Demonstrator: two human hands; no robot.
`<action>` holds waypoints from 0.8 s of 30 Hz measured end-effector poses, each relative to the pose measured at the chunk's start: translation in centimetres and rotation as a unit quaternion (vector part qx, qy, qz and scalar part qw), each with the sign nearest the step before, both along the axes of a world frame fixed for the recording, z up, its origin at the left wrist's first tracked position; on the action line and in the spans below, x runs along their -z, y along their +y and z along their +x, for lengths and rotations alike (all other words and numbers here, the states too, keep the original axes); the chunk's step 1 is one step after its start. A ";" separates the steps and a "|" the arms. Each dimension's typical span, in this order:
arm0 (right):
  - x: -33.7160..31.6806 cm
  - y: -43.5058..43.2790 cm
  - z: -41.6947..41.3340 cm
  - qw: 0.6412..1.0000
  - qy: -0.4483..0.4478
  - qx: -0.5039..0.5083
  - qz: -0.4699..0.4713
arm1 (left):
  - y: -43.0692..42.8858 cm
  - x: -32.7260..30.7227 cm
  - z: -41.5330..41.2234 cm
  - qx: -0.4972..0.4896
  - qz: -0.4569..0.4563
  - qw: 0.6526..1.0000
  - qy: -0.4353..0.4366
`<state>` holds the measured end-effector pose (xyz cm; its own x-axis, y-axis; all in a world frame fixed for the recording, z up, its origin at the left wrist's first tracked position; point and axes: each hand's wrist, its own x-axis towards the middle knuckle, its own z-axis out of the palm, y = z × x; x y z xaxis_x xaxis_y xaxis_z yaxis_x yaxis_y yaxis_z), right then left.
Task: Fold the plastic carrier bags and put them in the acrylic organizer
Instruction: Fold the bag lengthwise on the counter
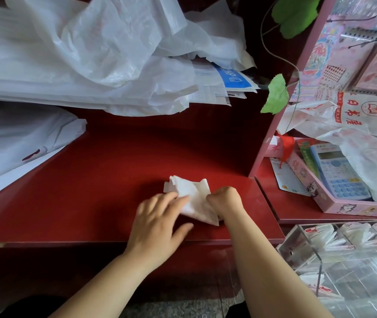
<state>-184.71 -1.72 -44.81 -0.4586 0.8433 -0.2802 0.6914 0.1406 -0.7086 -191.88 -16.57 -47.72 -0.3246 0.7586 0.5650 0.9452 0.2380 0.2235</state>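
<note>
A small white carrier bag [191, 193], folded into a rough triangle, lies on the red counter [114, 180] near its front edge. My left hand [160, 216] lies flat with straight fingers pressing the bag's left side. My right hand [225, 198] is curled and pinches the bag's right edge. The clear acrylic organizer [334, 255] stands at the lower right, below the counter, with folded bags [322, 237] in its compartments.
A big heap of unfolded white bags [86, 53] covers the counter's back and left. A printed white bag [352, 125], a blue calculator [339, 173] and a pink box [316, 193] sit on the lower shelf at right. Green leaves [277, 95] hang nearby.
</note>
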 end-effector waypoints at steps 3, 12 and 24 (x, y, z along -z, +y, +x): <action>-0.1 0.6 -0.2 1.000 -0.005 -0.015 0.001 | 0.7 0.1 -0.6 0.047 -0.049 0.994 0.080; 0.1 0.8 -0.4 1.000 -0.026 -0.015 -0.002 | 1.2 -1.3 -0.9 0.053 -0.167 0.985 -0.005; 1.3 -2.6 1.4 0.912 0.056 -0.192 0.358 | 1.9 -1.2 -1.1 -0.005 -0.381 0.922 -0.060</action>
